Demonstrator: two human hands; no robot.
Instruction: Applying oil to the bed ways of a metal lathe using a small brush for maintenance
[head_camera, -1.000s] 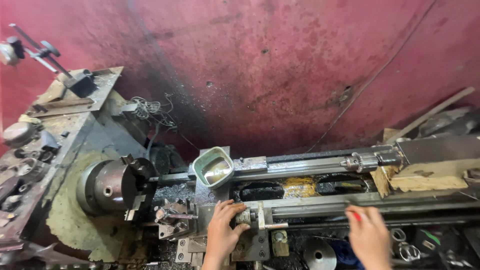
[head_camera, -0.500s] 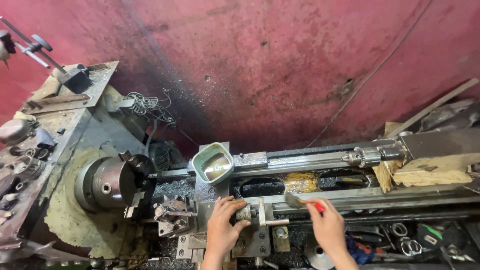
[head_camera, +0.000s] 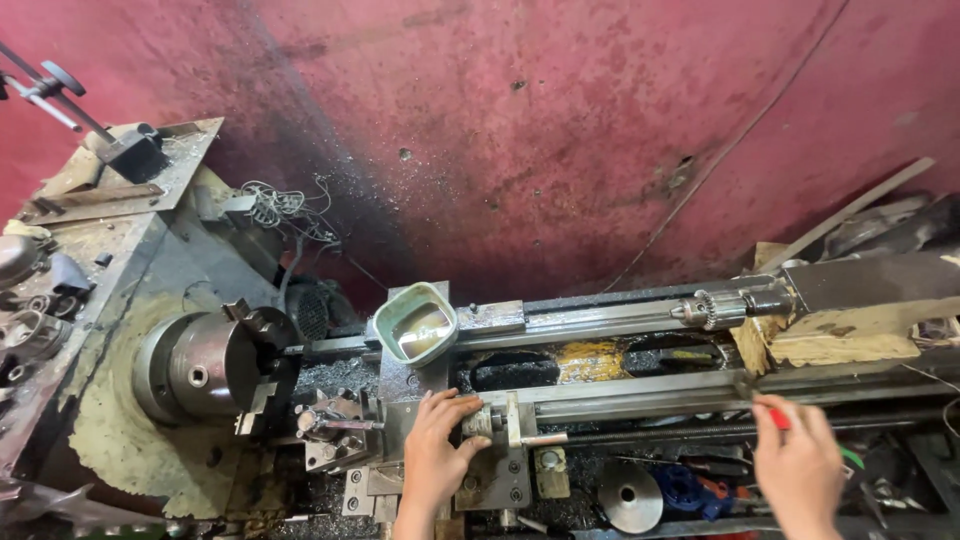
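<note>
I look down on an old metal lathe. My left hand (head_camera: 437, 450) rests on the carriage, fingers curled around a small round knob (head_camera: 482, 421) next to a cross-slide handle. My right hand (head_camera: 797, 460) is over the front of the bed at the right, closed on a thin tool with a red handle (head_camera: 777, 417) whose dark tip touches the bed rail (head_camera: 640, 395). The chuck (head_camera: 215, 362) sits at the left, with the tool post (head_camera: 335, 425) just right of it.
A green square cup of liquid (head_camera: 417, 322) stands on the carriage behind my left hand. The tailstock with a drill chuck (head_camera: 715, 308) lies at the right, above wooden blocks (head_camera: 840, 345). A round handwheel (head_camera: 630, 495) sits below. The red stained wall (head_camera: 560, 130) rises behind.
My right hand with the red-handled tool moved left along the bed, then back right to the rail near the tailstock. My left hand has stayed on the carriage knob.
</note>
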